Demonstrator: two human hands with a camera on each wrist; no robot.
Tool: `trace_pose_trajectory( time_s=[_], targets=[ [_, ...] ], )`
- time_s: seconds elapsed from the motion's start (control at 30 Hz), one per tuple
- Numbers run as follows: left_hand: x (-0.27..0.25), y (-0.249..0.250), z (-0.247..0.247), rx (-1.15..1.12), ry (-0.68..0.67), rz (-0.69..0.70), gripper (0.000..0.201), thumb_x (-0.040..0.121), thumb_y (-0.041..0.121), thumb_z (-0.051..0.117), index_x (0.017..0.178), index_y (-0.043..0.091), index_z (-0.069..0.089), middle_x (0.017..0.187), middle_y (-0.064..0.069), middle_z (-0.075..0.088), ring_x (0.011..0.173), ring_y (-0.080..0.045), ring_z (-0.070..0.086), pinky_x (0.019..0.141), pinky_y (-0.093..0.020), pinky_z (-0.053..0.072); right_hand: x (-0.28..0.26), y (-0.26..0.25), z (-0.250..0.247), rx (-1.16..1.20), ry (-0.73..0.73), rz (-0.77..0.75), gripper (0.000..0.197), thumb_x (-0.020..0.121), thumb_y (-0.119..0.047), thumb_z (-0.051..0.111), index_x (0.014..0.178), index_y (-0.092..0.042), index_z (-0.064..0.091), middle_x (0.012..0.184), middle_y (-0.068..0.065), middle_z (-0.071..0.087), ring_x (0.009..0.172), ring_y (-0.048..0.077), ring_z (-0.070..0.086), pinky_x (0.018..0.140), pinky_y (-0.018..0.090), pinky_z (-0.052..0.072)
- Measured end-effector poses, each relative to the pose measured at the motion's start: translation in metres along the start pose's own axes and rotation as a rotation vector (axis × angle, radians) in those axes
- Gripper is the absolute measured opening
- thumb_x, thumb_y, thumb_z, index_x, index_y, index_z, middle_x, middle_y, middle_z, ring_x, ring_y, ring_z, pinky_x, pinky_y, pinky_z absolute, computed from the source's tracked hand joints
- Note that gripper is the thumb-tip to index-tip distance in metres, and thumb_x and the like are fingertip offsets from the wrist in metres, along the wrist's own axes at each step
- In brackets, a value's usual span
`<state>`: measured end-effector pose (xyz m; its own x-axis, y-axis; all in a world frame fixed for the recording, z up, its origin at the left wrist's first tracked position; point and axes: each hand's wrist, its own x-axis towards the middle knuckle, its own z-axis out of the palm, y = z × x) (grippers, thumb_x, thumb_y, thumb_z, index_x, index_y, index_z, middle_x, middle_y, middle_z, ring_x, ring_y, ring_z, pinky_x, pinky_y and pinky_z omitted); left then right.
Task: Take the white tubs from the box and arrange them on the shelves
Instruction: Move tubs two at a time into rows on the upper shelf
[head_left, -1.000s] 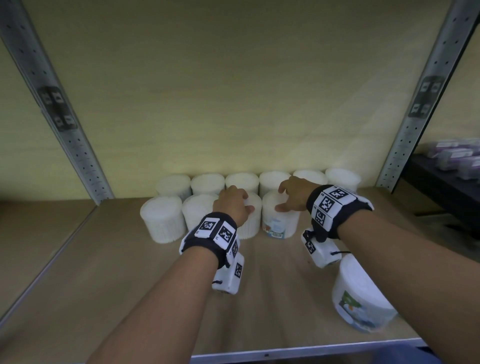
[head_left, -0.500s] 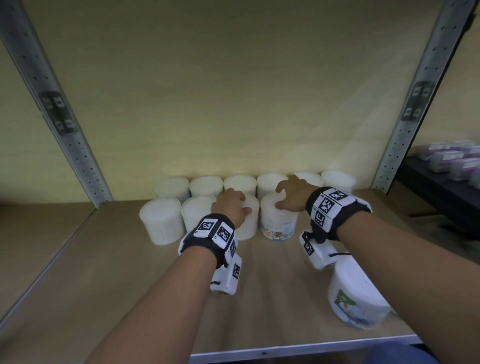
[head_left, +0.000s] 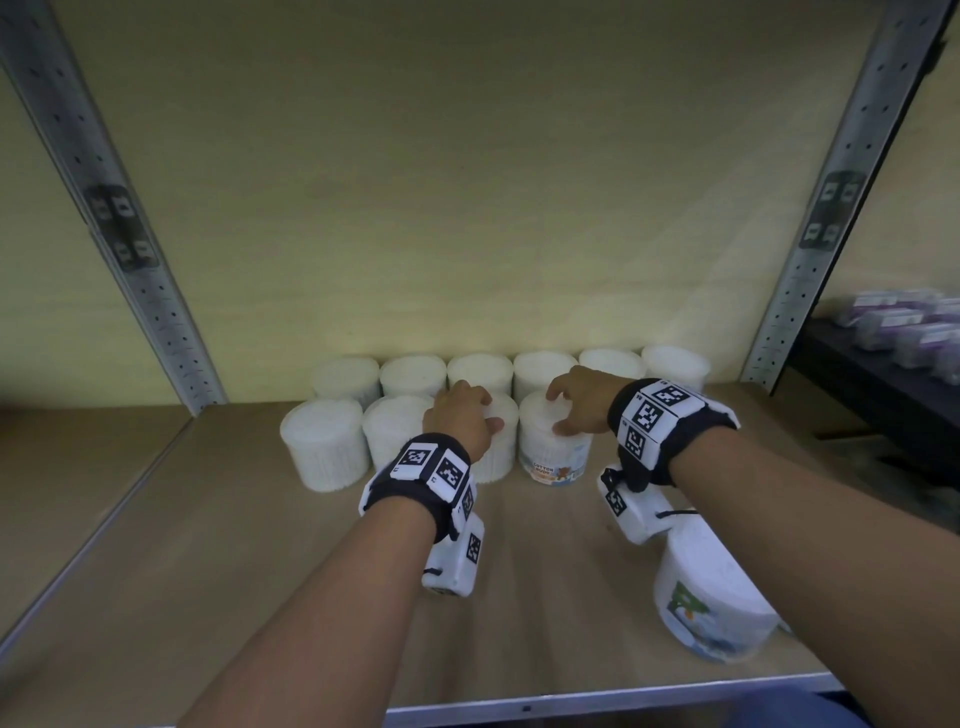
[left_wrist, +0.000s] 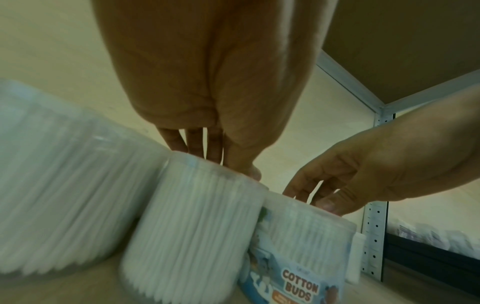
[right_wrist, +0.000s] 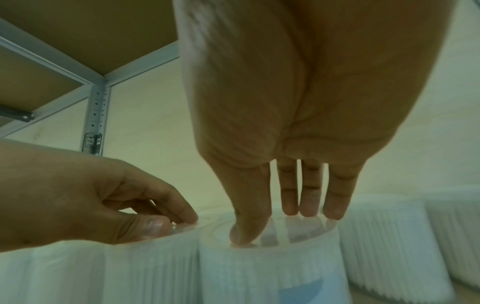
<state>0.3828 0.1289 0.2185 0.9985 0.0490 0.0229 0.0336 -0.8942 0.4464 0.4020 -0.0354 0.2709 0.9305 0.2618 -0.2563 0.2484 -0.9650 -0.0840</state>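
Note:
Several white cotton-bud tubs stand in two rows at the back of the wooden shelf. My left hand sits on top of the third front-row tub, fingers curled over its lid and thumb at the rim. My right hand spans the lid of the labelled tub beside it, thumb at the near rim and fingertips at the far rim. The label reads "Cotton Buds". The two tubs touch side by side.
Another labelled tub stands alone near the shelf's front right, under my right forearm. Perforated metal posts frame the bay. Purple packs lie on a dark shelf to the right. The box is not in view.
The labelled tub under my right hand has turned, bringing its label round to face me. Both hands have stayed on their tubs' lids.

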Motion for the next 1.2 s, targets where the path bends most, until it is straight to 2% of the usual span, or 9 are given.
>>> trace_pose_trajectory(
  time_s=[0.13, 0.23, 0.3, 0.4, 0.47, 0.6, 0.83, 1.03, 1.2],
  targets=[
    [0.0, -0.001, 0.0, -0.007, 0.001, 0.002, 0.04, 0.095, 0.031, 0.053, 0.131, 0.015, 0.05, 0.135, -0.007, 0.046, 0.127, -0.026, 0.041, 0.104, -0.04, 0.037, 0.0, 0.001, -0.002, 0.028, -0.029, -0.02, 0.057, 0.089, -0.014, 0.062, 0.142, -0.018, 0.042, 0.144, 0.006, 0.04, 0.129, 0.023, 0.046, 0.103, 0.03, 0.041],
    [0.001, -0.002, 0.001, 0.001, -0.001, 0.008, 0.041, 0.095, 0.031, 0.053, 0.132, 0.015, 0.049, 0.135, -0.007, 0.046, 0.127, -0.027, 0.042, 0.105, -0.04, 0.037, 0.001, 0.001, -0.003, 0.062, -0.029, -0.024, 0.055, 0.089, -0.005, 0.057, 0.141, -0.019, 0.045, 0.143, 0.006, 0.042, 0.127, 0.024, 0.047, 0.096, 0.027, 0.043],
    [0.0, -0.002, 0.0, -0.004, -0.001, 0.008, 0.041, 0.095, 0.031, 0.053, 0.132, 0.015, 0.05, 0.135, -0.007, 0.046, 0.127, -0.027, 0.042, 0.105, -0.04, 0.037, 0.003, 0.0, -0.002, 0.081, 0.007, -0.013, 0.053, 0.089, -0.01, 0.058, 0.14, -0.02, 0.044, 0.144, 0.007, 0.042, 0.126, 0.025, 0.048, 0.094, 0.028, 0.044],
    [0.001, -0.002, 0.0, 0.004, -0.001, 0.008, 0.041, 0.095, 0.032, 0.053, 0.132, 0.015, 0.05, 0.135, -0.007, 0.046, 0.126, -0.027, 0.042, 0.104, -0.04, 0.038, 0.006, -0.004, 0.0, 0.01, 0.091, 0.013, 0.057, 0.089, -0.034, 0.06, 0.14, -0.012, 0.043, 0.142, 0.011, 0.042, 0.128, 0.029, 0.045, 0.103, 0.035, 0.042],
    [0.001, -0.001, 0.0, 0.001, -0.003, 0.008, 0.041, 0.095, 0.032, 0.053, 0.132, 0.015, 0.05, 0.135, -0.007, 0.046, 0.126, -0.027, 0.042, 0.104, -0.041, 0.037, 0.006, -0.006, 0.0, -0.021, 0.077, 0.034, 0.06, 0.088, -0.04, 0.061, 0.136, -0.007, 0.047, 0.138, 0.013, 0.048, 0.124, 0.029, 0.05, 0.102, 0.036, 0.045],
    [0.002, -0.001, 0.0, -0.001, -0.002, 0.006, 0.041, 0.095, 0.032, 0.053, 0.132, 0.016, 0.05, 0.134, -0.007, 0.046, 0.126, -0.027, 0.041, 0.105, -0.041, 0.037, 0.008, -0.008, 0.001, -0.032, 0.028, 0.034, 0.058, 0.087, -0.038, 0.064, 0.133, -0.005, 0.052, 0.133, 0.012, 0.055, 0.12, 0.026, 0.055, 0.101, 0.034, 0.047],
    [0.002, -0.001, 0.0, 0.012, -0.005, 0.007, 0.04, 0.094, 0.032, 0.054, 0.131, 0.016, 0.051, 0.134, -0.007, 0.047, 0.126, -0.027, 0.041, 0.105, -0.042, 0.037, 0.006, -0.006, 0.0, -0.015, 0.038, 0.001, 0.06, 0.089, -0.028, 0.064, 0.141, -0.009, 0.043, 0.141, 0.009, 0.048, 0.127, 0.023, 0.049, 0.099, 0.028, 0.041],
    [0.002, 0.001, -0.003, 0.041, -0.031, 0.021, 0.041, 0.094, 0.031, 0.054, 0.132, 0.015, 0.051, 0.134, -0.008, 0.046, 0.126, -0.028, 0.042, 0.105, -0.042, 0.038, 0.007, -0.012, -0.002, -0.038, 0.019, 0.032, 0.055, 0.091, -0.036, 0.06, 0.136, -0.006, 0.048, 0.138, 0.012, 0.052, 0.126, 0.025, 0.051, 0.101, 0.029, 0.042],
    [0.003, -0.002, -0.009, 0.009, -0.074, 0.066, 0.042, 0.091, 0.024, 0.06, 0.131, 0.014, 0.052, 0.136, -0.007, 0.048, 0.127, -0.026, 0.044, 0.108, -0.037, 0.036, 0.009, -0.009, 0.002, -0.053, 0.095, 0.018, 0.054, 0.083, -0.032, 0.07, 0.13, -0.011, 0.055, 0.133, 0.01, 0.056, 0.123, 0.027, 0.054, 0.1, 0.035, 0.046]
  ],
)
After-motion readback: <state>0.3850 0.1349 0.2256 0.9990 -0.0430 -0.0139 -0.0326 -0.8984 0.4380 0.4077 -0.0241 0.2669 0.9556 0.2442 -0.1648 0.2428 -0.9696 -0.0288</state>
